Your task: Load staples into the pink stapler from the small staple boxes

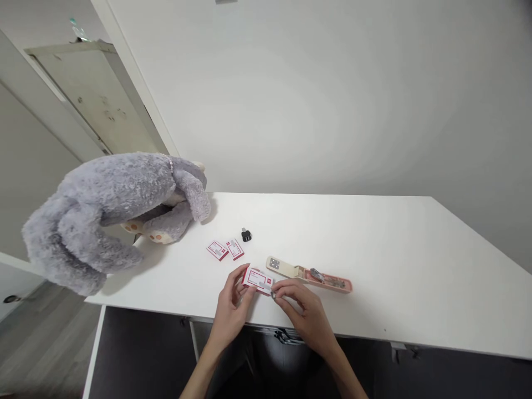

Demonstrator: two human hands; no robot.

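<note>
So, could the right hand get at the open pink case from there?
Probably yes: the pink case lies close to the right hand with nothing between them, though its fingers are at the white box's end.

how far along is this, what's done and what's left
The long case already lies open, with metal pieces inside. In hand is the red-and-white box: the left hand holds it while the right hand's fingers work at its end. One small box and another lie untouched; whether they're finished or still left, I can't tell.
</note>
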